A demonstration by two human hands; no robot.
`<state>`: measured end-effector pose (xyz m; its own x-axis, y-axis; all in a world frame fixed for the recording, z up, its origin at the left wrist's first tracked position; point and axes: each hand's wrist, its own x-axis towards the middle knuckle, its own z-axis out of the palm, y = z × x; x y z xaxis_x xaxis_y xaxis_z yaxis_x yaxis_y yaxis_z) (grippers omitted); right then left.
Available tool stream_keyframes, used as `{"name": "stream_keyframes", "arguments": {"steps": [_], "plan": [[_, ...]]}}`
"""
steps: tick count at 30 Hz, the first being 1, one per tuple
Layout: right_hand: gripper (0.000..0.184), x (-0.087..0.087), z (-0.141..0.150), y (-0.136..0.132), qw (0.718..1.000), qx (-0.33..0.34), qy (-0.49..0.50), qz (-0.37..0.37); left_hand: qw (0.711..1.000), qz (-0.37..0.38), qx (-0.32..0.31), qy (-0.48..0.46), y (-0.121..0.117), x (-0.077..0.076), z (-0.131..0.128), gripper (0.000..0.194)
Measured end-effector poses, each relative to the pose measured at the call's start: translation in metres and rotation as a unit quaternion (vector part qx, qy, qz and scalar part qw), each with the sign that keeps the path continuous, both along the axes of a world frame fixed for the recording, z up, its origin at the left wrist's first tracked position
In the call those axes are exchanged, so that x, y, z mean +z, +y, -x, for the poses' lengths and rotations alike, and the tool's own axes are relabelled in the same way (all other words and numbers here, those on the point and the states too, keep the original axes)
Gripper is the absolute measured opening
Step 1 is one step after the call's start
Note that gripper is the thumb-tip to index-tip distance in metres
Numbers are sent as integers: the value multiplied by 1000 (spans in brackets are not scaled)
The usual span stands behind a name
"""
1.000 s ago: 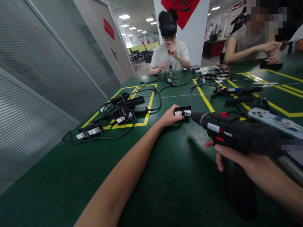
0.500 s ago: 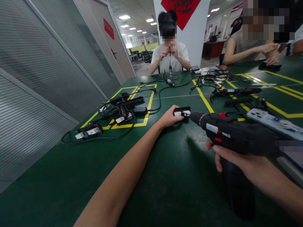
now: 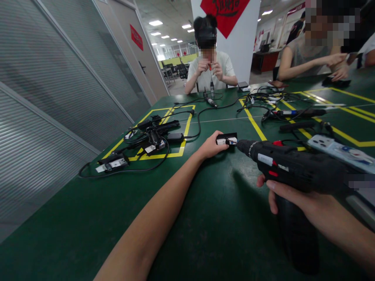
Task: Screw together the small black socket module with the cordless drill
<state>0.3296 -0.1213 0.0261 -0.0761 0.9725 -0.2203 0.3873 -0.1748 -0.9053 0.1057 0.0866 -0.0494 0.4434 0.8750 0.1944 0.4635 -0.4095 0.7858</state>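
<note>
My left hand (image 3: 213, 145) is closed on the left end of a small black case (image 3: 231, 136) with a white label or insert along its near side. The case is held low over the green table (image 3: 187, 218), and I cannot tell whether it rests there. In my right hand (image 3: 295, 195) is a black cordless drill (image 3: 293, 164) with red buttons, its fingers wrapped round the grip. The drill's chuck (image 3: 244, 148) points left, and its tip meets or nearly meets the case's right end. The bit itself is too small to make out.
Black adapters with cables (image 3: 154, 136) lie heaped at left inside yellow tape (image 3: 184, 144). Tangled cables (image 3: 263, 93) and a black rod-like tool (image 3: 301, 112) lie at right, near a pale blue patterned case (image 3: 340, 150). Two people sit across the table, one holding a small orange-tipped thing.
The view has shifted slightly. My hands, the case and the drill keep nearly the same places relative to one another.
</note>
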Motion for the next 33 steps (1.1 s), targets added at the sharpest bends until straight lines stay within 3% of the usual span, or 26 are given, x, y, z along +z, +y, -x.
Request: {"name": "stream_keyframes", "arguments": {"steps": [8,14,19,26,33], "plan": [[35,3,2,3,1000,15,1,-13,1000,-18,-3,-4,3,-4,-1,45],[47,0,0,2,999,5,-54,7,1000,-8,6,13,2,1,-2,43],[52,-1,1,2,995,30,-95,-29,1000,-13,-7,7,2,1,-1,43],[48,7,6,1,997,26,-66,-20,999,-17,7,26,1,2,-1,42],[42,2,3,2,1000,5,-20,9,999,-24,12,20,1,-1,-1,42]]}}
